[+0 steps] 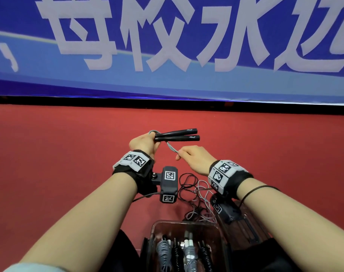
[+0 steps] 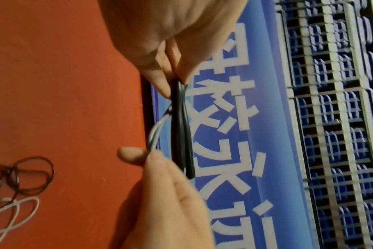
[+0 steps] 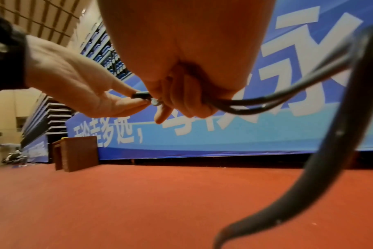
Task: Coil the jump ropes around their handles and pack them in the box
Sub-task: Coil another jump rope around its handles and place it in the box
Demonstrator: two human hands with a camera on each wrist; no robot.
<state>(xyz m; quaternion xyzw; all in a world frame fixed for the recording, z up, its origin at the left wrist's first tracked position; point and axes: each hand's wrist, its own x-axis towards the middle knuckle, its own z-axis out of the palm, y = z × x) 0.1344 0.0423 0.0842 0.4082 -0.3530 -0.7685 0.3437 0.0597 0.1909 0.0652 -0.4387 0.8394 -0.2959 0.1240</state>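
Observation:
My left hand [image 1: 154,142] grips two black jump rope handles [image 1: 177,135] side by side at their rope ends, held level above the red floor and pointing right. A grey rope [image 1: 172,148] loops from the handles' left end down to my right hand [image 1: 179,154], which pinches it just below them. The left wrist view shows the handles [image 2: 181,126], the rope [image 2: 158,128] and my right hand's fingers [image 2: 138,155]. Loose grey and black rope [image 1: 196,193] lies tangled on the floor under my wrists. A clear box [image 1: 151,240] near my knees holds several coiled ropes.
A blue banner [image 1: 167,46] with white characters stands along the far edge of the red floor [image 1: 69,144]. A wooden stand [image 3: 77,151] is off to the left by the banner. A second clear plastic piece [image 1: 251,228] lies right of the box.

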